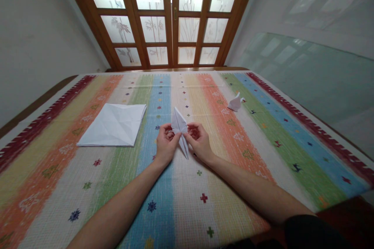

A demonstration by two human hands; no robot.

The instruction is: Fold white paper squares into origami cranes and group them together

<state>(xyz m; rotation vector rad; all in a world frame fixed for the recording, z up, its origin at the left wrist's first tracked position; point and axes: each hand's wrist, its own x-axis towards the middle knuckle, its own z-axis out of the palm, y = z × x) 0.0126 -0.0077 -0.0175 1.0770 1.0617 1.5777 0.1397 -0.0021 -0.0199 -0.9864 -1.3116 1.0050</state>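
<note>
2 bare hands close together over the middle of a striped tablecloth (pixel 159 210), both pinched on the same folded white paper (pixel 179 121). Left hand (pixel 167 146) with thumb and fingers drawn together at the paper's left edge, fingers curled; right hand (pixel 200 142) in a matching pinch at the right edge. No wide gap in either grip; pressure of the fingers impossible to tell. Both thumbs near each other at the paper's waist, just short of meeting.

Above the thumbs, a broad pointed part with 1 crease down its middle, aimed away from the body; below, a narrow tapering part between the hands, aimed back toward the body, with a long line down its length, slit or fold not clear.

Off to the left, well apart from the left hand, a stack of white paper (pixel 112 126) lying flat across orange, pale and green stripes, creases visible on top; sheet count not readable. Farther off to the right, a small folded paper figure (pixel 234 104) with raised points, near the border of orange and pale stripes. Beyond the far edge, wooden doors (pixel 172 27) with 12 frosted panes. Dark sleeve (pixel 304 231) on the right arm.
</note>
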